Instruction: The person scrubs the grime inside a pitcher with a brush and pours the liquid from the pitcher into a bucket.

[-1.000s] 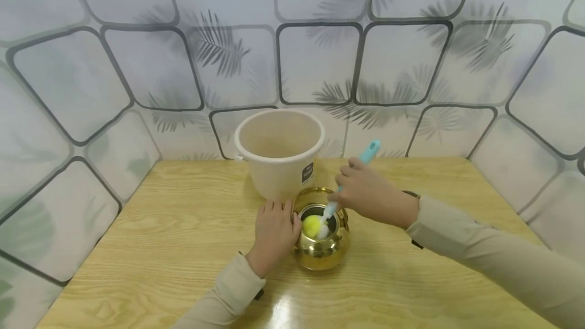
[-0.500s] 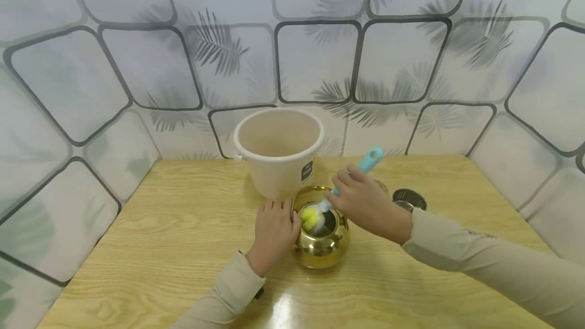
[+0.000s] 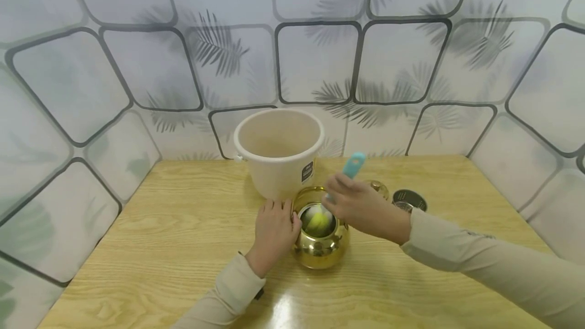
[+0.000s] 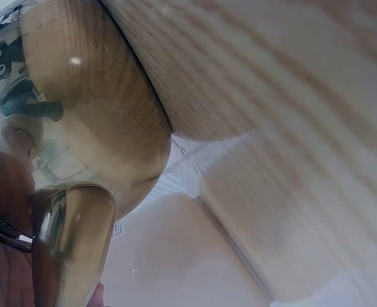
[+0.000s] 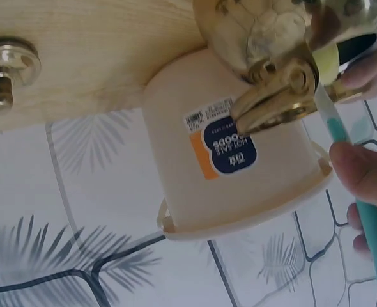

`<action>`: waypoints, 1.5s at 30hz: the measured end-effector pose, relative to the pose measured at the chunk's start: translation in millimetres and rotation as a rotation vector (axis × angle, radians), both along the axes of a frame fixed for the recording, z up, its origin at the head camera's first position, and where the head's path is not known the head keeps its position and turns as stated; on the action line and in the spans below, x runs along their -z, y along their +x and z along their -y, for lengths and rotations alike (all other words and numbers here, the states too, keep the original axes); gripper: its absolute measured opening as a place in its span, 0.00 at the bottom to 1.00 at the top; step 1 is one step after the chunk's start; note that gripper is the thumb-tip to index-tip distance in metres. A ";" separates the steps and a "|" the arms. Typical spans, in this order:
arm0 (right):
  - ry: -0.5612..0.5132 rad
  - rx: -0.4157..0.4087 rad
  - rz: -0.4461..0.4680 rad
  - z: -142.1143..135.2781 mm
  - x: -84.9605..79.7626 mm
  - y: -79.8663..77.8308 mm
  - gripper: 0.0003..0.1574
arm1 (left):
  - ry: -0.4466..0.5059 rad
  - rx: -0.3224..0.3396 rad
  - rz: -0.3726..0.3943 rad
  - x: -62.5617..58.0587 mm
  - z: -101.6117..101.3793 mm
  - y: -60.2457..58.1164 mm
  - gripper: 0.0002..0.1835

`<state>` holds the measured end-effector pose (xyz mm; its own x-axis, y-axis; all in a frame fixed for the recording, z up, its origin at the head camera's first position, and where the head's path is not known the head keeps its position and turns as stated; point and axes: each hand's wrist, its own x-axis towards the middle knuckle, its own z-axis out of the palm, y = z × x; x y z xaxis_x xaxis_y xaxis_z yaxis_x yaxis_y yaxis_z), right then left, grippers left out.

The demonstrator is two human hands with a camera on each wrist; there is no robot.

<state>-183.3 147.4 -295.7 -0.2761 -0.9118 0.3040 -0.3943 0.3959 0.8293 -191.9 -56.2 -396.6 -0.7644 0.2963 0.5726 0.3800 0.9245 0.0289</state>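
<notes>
The light-brown wood-grained table [image 3: 160, 248] is being bordered behind and on both sides by pale, frond-printed walls [image 3: 317, 62]; light [image 3: 281, 313] is being reflected off its top.

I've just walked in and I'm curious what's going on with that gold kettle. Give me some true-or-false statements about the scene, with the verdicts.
1. The right hand holds a blue-handled brush. True.
2. The opening of the kettle is covered. False: it is uncovered, with the yellow-and-white brush head in it, and the knobbed lid lies on the table.
3. The left hand is well away from the kettle. False: it holds the kettle by its spout.
4. The bucket stands beyond the kettle, farther from the person. True.
5. A perforated metal strainer sits on the table, right of the lid in the head view. True.
</notes>
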 end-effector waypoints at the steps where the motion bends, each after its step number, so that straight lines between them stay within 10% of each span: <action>1: 0.025 -0.003 -0.016 0.5 -1.6 -0.5 0.13 | 0.000 0.001 -0.003 -0.2 0.0 0.1 0.09; 11: 0.240 -0.053 -0.018 1.7 -20.3 -15.0 0.12 | 0.004 0.009 -0.023 -0.5 -0.6 1.8 0.09; 26: 0.050 -0.050 0.440 -3.6 -25.1 -30.0 0.18 | 0.000 0.003 -0.029 0.3 -0.9 2.4 0.09; 45: -0.044 0.049 0.293 2.7 -9.9 -14.6 0.21 | -0.002 -0.001 0.097 -2.9 -0.5 3.2 0.13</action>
